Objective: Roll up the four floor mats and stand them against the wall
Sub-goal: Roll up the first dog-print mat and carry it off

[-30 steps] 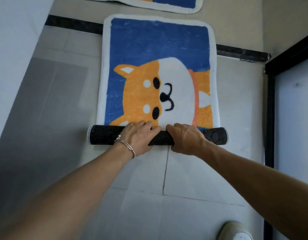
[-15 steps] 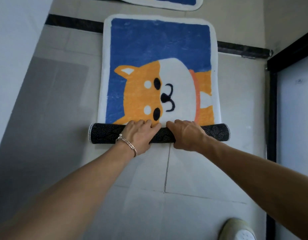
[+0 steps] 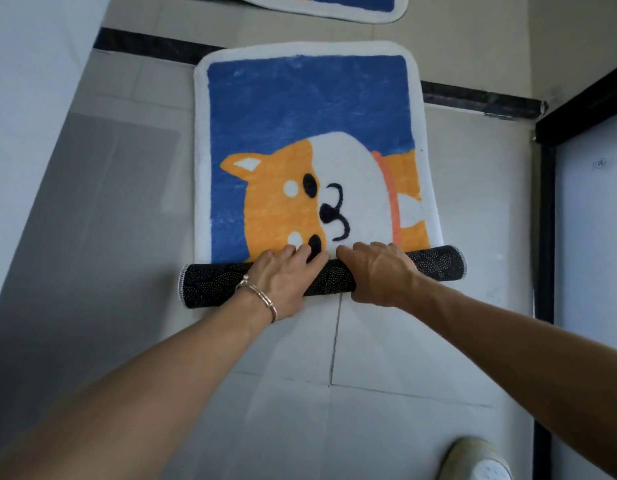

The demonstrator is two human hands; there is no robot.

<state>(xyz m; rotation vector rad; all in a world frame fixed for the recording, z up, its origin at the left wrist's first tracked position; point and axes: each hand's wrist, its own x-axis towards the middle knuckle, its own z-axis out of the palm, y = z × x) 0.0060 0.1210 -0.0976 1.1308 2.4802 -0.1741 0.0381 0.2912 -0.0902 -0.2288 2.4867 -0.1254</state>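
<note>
A blue floor mat (image 3: 307, 109) with an orange and white dog picture lies flat on the tiled floor, and its near end is rolled into a black dotted roll (image 3: 210, 284). My left hand (image 3: 283, 278), with a bracelet on the wrist, lies over the middle of the roll with its fingers bent over the far side. Just to its right, my right hand (image 3: 380, 271) holds the roll the same way. The edge of a second mat (image 3: 335, 8) shows at the top of the view.
A white wall (image 3: 23, 98) runs along the left. A dark threshold strip (image 3: 144, 45) crosses the floor under the mat's far end. A black door frame (image 3: 542, 237) stands at the right. A shoe (image 3: 477, 459) is at the bottom right.
Both hands have pushed the roll a little farther up the mat, so it now covers more of the dog picture. The roll is slightly thicker.
</note>
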